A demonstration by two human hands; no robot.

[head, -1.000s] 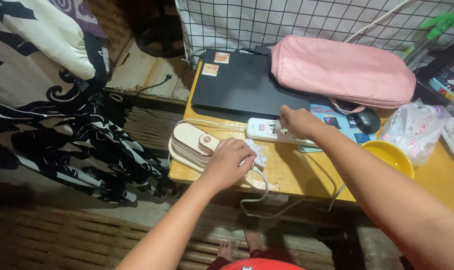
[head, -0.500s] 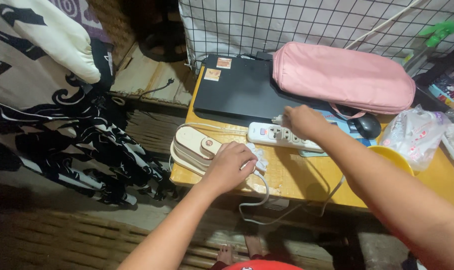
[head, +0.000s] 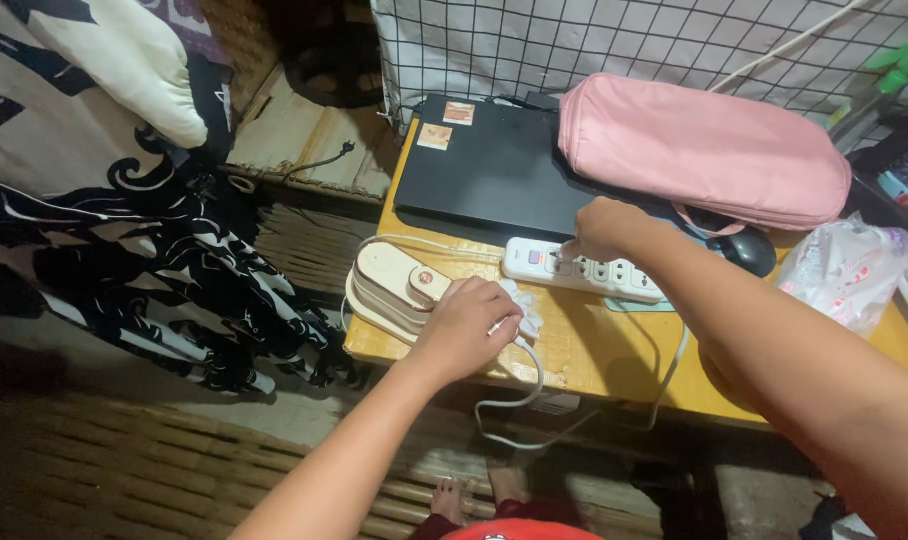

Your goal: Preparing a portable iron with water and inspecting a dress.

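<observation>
My left hand point(head: 464, 325) lies curled over a bunched white cord point(head: 522, 318) near the front edge of the yellow table point(head: 574, 350). It sits right beside a cream oval appliance point(head: 394, 280). My right hand point(head: 599, 228) pinches a small white plug point(head: 564, 252) at the left end of a white power strip point(head: 614, 275). Whether the plug is seated in a socket is hidden by my fingers. The cord loops off the table's front edge.
A black laptop point(head: 494, 170) lies closed at the back with a pink pouch point(head: 704, 150) partly on it. A black mouse point(head: 752, 250) and a plastic bag point(head: 844, 270) sit at the right. A wire grid point(head: 574, 40) stands behind. Black-and-white fabric point(head: 124, 230) hangs at the left.
My right hand lifted the plug slightly off the strip, then brought it back down onto the strip's left end. My left hand stayed on the cord. The view shifted a little.
</observation>
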